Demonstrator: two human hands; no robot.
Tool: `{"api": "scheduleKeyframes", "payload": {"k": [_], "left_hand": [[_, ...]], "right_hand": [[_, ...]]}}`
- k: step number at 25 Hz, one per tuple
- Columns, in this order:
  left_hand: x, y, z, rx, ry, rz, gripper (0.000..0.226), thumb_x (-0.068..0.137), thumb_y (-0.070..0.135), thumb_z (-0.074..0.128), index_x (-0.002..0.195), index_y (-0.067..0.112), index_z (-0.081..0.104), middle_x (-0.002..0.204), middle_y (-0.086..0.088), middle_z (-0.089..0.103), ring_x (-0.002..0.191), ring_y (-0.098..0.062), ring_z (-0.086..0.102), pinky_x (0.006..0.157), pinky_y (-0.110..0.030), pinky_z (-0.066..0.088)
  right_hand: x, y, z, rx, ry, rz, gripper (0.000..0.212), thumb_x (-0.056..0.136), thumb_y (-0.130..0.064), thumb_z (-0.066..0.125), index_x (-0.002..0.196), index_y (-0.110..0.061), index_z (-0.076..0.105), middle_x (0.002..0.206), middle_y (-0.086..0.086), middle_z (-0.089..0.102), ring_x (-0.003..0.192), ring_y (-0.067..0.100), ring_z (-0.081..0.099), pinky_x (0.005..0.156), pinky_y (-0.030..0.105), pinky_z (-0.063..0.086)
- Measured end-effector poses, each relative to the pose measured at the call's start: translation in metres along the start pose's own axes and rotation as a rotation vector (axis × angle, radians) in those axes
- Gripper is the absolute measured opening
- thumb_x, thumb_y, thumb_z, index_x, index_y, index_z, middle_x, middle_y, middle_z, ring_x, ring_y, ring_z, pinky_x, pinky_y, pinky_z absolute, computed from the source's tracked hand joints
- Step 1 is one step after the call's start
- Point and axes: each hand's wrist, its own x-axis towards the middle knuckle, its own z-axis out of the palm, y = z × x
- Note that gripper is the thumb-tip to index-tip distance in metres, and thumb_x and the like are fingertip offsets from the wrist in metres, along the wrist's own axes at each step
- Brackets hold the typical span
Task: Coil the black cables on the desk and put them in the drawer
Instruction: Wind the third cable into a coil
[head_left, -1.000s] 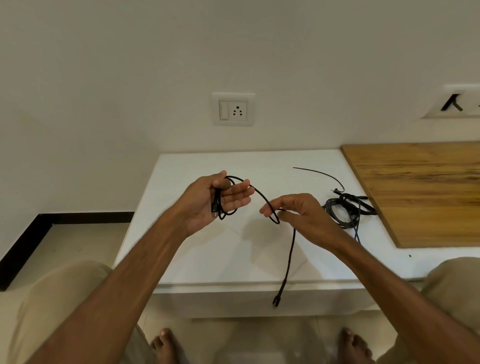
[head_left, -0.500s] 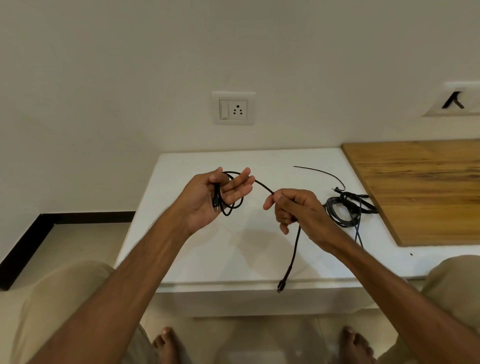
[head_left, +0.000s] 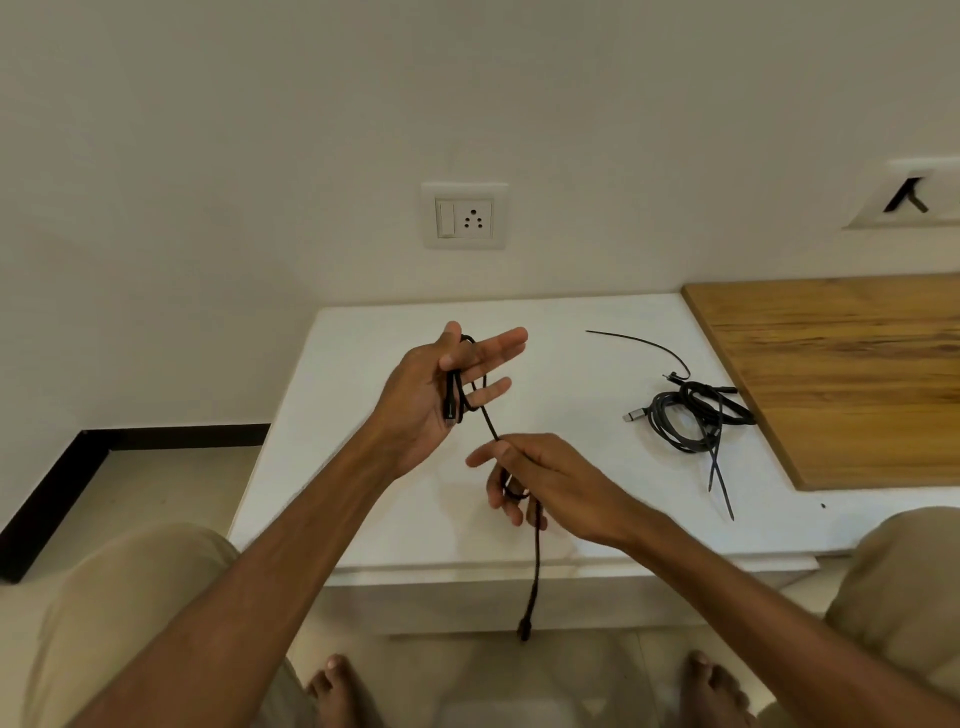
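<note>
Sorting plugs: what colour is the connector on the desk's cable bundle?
Silver connector, seen in the head view.

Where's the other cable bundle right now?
Head view, right side: the bundle lies on the white desk, beside the wooden board, right of the right hand.

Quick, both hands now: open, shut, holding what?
Left hand: holds coiled loops of the black cable under its thumb.
Right hand: pinches the same cable's loose run.

White desk (head_left: 571, 322), cable bundle (head_left: 691, 415) (tangled), wooden board (head_left: 852, 374)
</note>
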Motion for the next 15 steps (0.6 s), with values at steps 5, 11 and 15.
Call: {"api": "scheduleKeyframes", "payload": {"k": [5, 11, 15], "left_hand": [[0.007, -0.004, -0.014, 0.106, 0.119, 0.054, 0.048, 0.113, 0.031, 0.022, 0.068, 0.019, 0.033, 0.133, -0.015, 0.067, 0.134, -0.023, 0.057, 0.116, -0.058, 0.036], [0.01, -0.009, -0.018, 0.288, 0.125, 0.09, 0.05, 0.112, 0.036, 0.026, 0.066, 0.017, 0.034, 0.128, -0.008, 0.071, 0.14, -0.018, 0.049, 0.119, -0.058, 0.03], [0.01, -0.008, -0.017, 0.474, 0.159, 0.073, 0.068, 0.111, 0.043, 0.026, 0.061, 0.021, 0.067, 0.123, 0.0, 0.071, 0.12, -0.01, 0.058, 0.111, -0.042, 0.038]], "right_hand": [[0.001, -0.006, -0.009, 0.205, 0.009, -0.003, 0.037, 0.103, 0.005, 0.033, 0.124, -0.003, 0.062, 0.106, 0.02, 0.073, 0.079, 0.033, 0.072, 0.059, 0.038, 0.057], [0.0, -0.008, -0.029, 0.052, 0.165, -0.034, 0.025, 0.106, -0.008, 0.046, 0.114, -0.009, 0.069, 0.097, 0.006, 0.08, 0.037, 0.023, 0.058, 0.038, 0.022, 0.036], [-0.003, -0.01, -0.037, -0.061, 0.371, -0.078, 0.026, 0.108, -0.013, 0.046, 0.105, -0.013, 0.072, 0.085, -0.001, 0.08, 0.033, 0.029, 0.053, 0.036, 0.02, 0.038]]}}
